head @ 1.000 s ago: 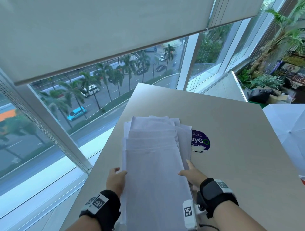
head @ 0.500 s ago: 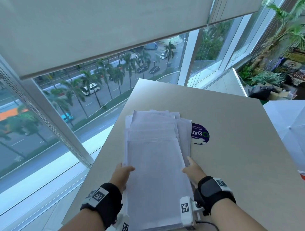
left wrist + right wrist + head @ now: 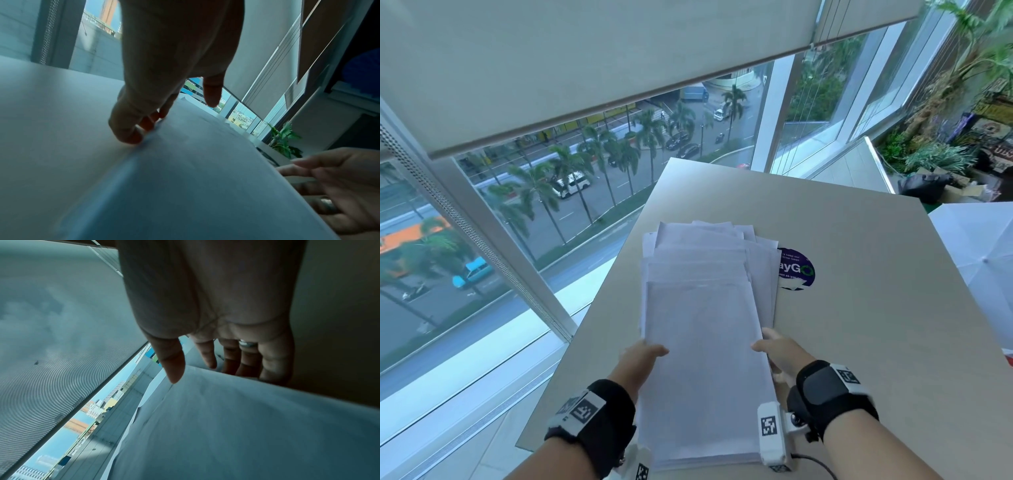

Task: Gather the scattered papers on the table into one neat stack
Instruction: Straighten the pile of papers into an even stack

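A pile of white papers lies lengthwise on the beige table, its far ends fanned and uneven. My left hand holds the pile's left edge, thumb on the top sheet and curled fingertips against the side. My right hand holds the right edge, with the thumb over the top and the fingers down behind the edge. In the left wrist view the papers fill the foreground, with the right hand across them. The pile's near end reaches the table's front edge.
A round purple sticker on the table is partly covered by the pile's right corner. The table's left edge runs along a large window. A white umbrella-like canopy stands off the right side, and plants stand far right.
Both hands have closed in on the pile's sides and slid a little toward me, the thumbs coming onto the top sheet. The pile has hardly shifted on the table.
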A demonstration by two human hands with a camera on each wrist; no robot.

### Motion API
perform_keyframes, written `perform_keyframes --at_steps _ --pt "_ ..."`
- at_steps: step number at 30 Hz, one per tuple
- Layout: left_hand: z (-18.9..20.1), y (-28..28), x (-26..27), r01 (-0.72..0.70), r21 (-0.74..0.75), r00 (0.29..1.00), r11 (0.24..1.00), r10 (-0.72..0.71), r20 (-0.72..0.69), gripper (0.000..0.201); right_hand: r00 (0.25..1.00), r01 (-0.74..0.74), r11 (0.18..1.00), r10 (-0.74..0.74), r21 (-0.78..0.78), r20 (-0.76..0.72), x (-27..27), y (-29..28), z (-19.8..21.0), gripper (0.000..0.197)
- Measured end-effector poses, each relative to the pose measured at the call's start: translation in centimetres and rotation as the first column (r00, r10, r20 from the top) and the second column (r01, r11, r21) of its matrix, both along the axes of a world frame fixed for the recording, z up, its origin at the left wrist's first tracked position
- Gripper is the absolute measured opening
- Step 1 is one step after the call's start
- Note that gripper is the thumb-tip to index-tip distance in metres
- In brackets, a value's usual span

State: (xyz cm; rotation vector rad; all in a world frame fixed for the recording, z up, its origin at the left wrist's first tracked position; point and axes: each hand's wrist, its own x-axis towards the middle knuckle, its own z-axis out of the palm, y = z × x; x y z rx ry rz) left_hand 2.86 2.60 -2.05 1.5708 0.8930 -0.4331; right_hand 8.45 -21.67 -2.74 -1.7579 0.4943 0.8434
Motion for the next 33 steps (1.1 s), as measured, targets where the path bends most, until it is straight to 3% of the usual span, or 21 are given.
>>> perform_keyframes --at_steps 3,6,9,11,13,16,18,20,23,24,29,33 --pt "-0.2 -0.4 -0.3 0.0 -0.085 1.0 0.996 0.0 0.0 0.033 0.996 -0.087 0.996 0.087 -0.008 -0.011 -0.3 0.3 -0.2 0.086" --pt "0.2 -0.1 -0.3 -0.044 -0.139 0.999 0.989 0.043 -0.009 0.035 0.997 -0.076 0.996 0.077 0.044 -0.031 -0.3 0.1 0.3 0.081" --pt "0.4 -0.1 -0.5 -0.061 -0.046 0.998 0.997 0.061 -0.004 0.067 0.999 0.025 0.999 -0.023 0.042 -0.047 -0.6 0.0 0.4 0.077" --pt "0.7 -0.6 -0.5 -0.036 -0.036 0.999 0.999 0.036 -0.005 0.085 0.999 -0.021 1.0 0.021 -0.001 -0.034 -0.7 0.2 0.4 0.075" --pt "0.9 -0.7 -0.4 -0.014 -0.07 1.0 0.997 0.012 -0.027 0.076 0.998 -0.059 0.998 0.058 -0.03 -0.021 -0.8 0.4 0.6 0.072" --pt "1.1 0.0 0.0 -0.046 -0.102 0.998 0.994 0.041 -0.043 0.039 0.997 -0.077 0.995 0.078 -0.058 0.017 -0.6 0.4 0.5 0.073" --pt "1.0 0.4 0.1 -0.052 -0.13 0.998 0.99 0.046 -0.045 0.029 0.997 -0.068 0.996 0.07 -0.062 0.032 -0.4 0.3 0.3 0.073" --pt "1.2 0.5 0.1 -0.063 -0.163 0.997 0.985 0.055 -0.056 0.039 0.998 -0.043 0.997 0.046 -0.07 0.034 -0.2 0.5 0.3 0.071" --pt "0.8 0.4 0.6 -0.083 -0.178 0.994 0.981 0.069 -0.084 0.071 0.999 -0.027 0.996 0.03 -0.088 0.034 0.2 1.0 0.2 0.073" --pt "0.9 0.4 0.8 -0.074 -0.17 0.995 0.983 0.06 -0.085 0.072 0.999 -0.036 0.993 0.04 -0.114 0.032 0.4 1.2 0.3 0.073" --pt "0.6 0.3 1.3 -0.038 -0.136 0.996 0.99 0.027 -0.088 0.058 0.98 -0.1 0.959 0.141 -0.267 0.141 1.4 1.8 0.3 0.042" --pt "0.3 -0.1 1.6 0.004 -0.054 0.999 0.999 -0.006 -0.041 0.042 0.962 -0.009 0.993 0.042 -0.121 0.269 1.4 1.5 0.8 0.026"
